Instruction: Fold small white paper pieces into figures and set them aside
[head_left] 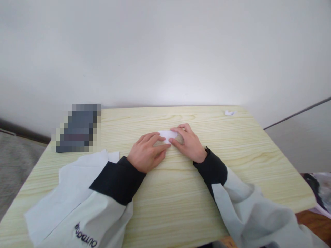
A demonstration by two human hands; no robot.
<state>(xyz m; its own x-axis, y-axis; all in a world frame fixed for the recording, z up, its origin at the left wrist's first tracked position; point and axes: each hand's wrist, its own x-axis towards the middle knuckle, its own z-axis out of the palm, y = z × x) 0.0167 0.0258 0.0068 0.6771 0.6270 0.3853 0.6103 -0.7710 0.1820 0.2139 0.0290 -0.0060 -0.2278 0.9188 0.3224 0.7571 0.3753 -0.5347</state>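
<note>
A small folded piece of white paper [167, 135] lies at the middle of the wooden table, between my two hands. My left hand [148, 151] has its thumb and fingers on the left end and near edge of the paper. From the other side, my right hand [188, 142] pinches the right end between thumb and forefinger. The fingertips cover parts of the paper's edges, so its full shape is hidden.
White paper sheets [74, 182] lie under and beside my left sleeve. A pixelated dark object [79, 127] rests at the table's back left. A small white paper scrap [229, 113] lies at the back right. The table [170, 206] meets a white wall behind.
</note>
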